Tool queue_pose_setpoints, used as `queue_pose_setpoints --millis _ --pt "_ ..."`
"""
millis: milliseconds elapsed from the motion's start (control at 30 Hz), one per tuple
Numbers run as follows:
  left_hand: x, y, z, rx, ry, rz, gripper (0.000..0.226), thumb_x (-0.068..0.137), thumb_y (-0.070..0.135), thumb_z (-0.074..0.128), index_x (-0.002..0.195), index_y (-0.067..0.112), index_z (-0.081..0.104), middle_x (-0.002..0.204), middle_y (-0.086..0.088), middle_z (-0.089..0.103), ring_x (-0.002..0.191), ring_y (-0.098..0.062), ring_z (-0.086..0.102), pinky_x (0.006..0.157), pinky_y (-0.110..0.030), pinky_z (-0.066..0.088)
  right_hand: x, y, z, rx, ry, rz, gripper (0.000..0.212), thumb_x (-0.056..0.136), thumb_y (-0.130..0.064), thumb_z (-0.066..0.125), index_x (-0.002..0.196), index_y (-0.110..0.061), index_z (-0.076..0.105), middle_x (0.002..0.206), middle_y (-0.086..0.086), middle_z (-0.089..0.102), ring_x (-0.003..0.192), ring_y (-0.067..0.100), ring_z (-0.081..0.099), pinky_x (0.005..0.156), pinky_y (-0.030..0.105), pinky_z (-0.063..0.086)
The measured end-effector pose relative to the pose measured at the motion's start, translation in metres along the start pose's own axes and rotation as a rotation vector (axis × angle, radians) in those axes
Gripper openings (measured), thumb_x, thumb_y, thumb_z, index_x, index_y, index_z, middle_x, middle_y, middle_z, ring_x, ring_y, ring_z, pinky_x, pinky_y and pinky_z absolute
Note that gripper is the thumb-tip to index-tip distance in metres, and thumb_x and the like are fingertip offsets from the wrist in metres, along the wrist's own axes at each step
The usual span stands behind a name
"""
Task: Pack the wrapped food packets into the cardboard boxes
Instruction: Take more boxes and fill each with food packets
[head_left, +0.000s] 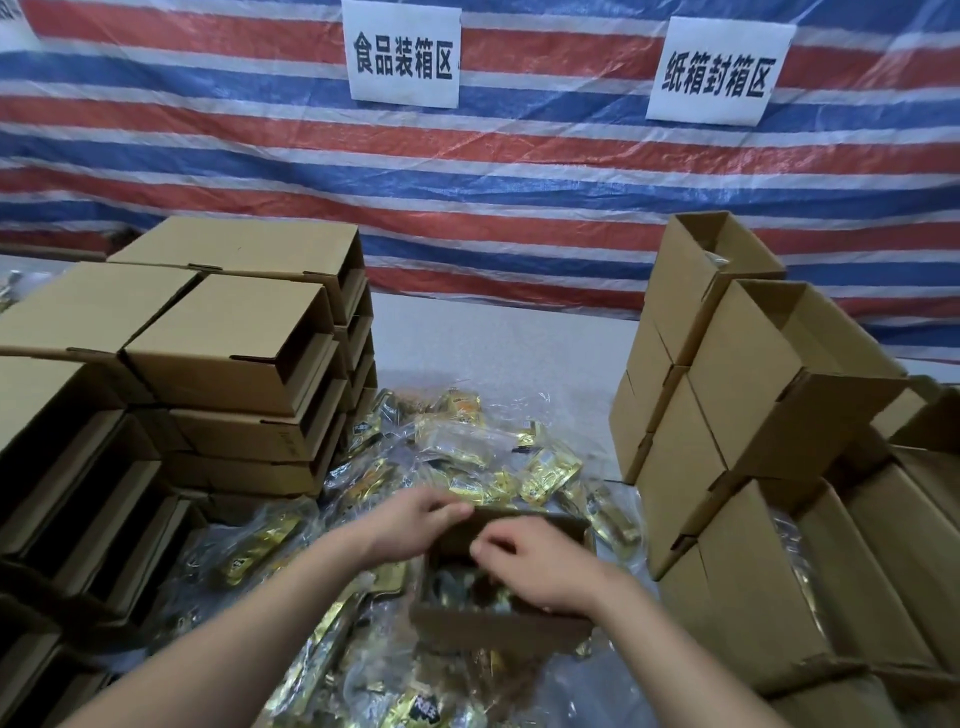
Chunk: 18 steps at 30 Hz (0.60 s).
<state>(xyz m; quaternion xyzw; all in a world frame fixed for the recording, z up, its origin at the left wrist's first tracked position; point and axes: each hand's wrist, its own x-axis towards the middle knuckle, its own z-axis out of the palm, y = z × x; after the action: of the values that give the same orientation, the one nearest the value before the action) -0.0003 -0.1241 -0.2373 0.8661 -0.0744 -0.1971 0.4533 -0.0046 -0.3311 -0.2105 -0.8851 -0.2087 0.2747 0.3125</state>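
An open cardboard box (493, 631) sits on a heap of gold-and-clear wrapped food packets (467, 457) in the middle of the table. Packets lie inside the box, dim and hard to make out. My left hand (415, 525) grips the box's far-left rim, fingers curled over the edge. My right hand (540, 564) hovers over the box's opening with fingers curled, fingertips close together near the far wall; whether it pinches a packet I cannot tell.
Stacks of empty cardboard boxes (228, 343) fill the left side, openings facing me. More boxes (753, 395) stand stacked on the right, some with packets inside. A striped tarp (519, 171) with two paper signs hangs behind. Bare grey tabletop (498, 343) lies beyond the heap.
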Motion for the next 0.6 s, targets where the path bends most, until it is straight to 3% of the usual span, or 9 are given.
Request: queue_pose_setpoints --millis 100,267,433,500,600 --pt "0.019 0.009 -0.014 0.036 0.016 -0.009 0.026 0.102 0.045 0.049 0.086 0.036 0.068 0.080 0.013 0.069 0.075 0.001 0.062 0.065 -0.014 0.044 0.009 0.003 -0.018 -0.025 0.134 0.024 0.024 0.100 -0.042 0.047 0.086 -0.031 0.064 0.078 -0.009 0.065 0.057 0.002 0.056 0.053 0.024 0.046" --pt "0.036 -0.013 -0.002 0.162 -0.093 -0.077 0.023 0.104 0.041 0.044 0.092 0.033 0.063 0.092 0.006 0.065 0.082 -0.004 0.060 0.066 -0.013 0.044 0.022 0.041 0.001 -0.075 0.141 0.087 0.023 0.098 -0.036 0.047 0.087 -0.029 0.066 0.082 -0.008 0.066 0.066 0.007 0.062 0.062 0.031 0.053" --pt "0.047 -0.027 0.002 0.153 -0.100 -0.102 0.027 0.104 0.042 0.044 0.089 0.032 0.064 0.088 0.010 0.063 0.079 0.000 0.058 0.071 -0.016 0.048 0.034 0.094 -0.004 0.156 0.547 0.185 0.022 0.096 -0.035 0.053 0.077 -0.034 0.064 0.070 -0.012 0.066 0.055 0.002 0.058 0.049 0.019 0.045" --pt "0.052 -0.026 -0.001 0.168 -0.154 -0.106 0.025 0.103 0.044 0.043 0.095 0.034 0.065 0.091 0.013 0.062 0.082 0.002 0.057 0.071 -0.014 0.045 0.038 0.113 -0.016 0.178 0.636 0.297 0.018 0.097 -0.033 0.055 0.080 -0.035 0.060 0.068 -0.010 0.065 0.057 0.001 0.058 0.053 0.021 0.048" --pt "0.065 -0.024 -0.003 0.199 -0.221 -0.104 0.027 0.103 0.045 0.044 0.108 0.031 0.066 0.102 0.007 0.067 0.094 -0.006 0.062 0.074 -0.015 0.047 0.047 0.131 -0.023 0.218 0.531 0.379 0.017 0.100 -0.039 0.050 0.089 -0.030 0.058 0.081 -0.012 0.063 0.073 0.003 0.059 0.070 0.029 0.053"
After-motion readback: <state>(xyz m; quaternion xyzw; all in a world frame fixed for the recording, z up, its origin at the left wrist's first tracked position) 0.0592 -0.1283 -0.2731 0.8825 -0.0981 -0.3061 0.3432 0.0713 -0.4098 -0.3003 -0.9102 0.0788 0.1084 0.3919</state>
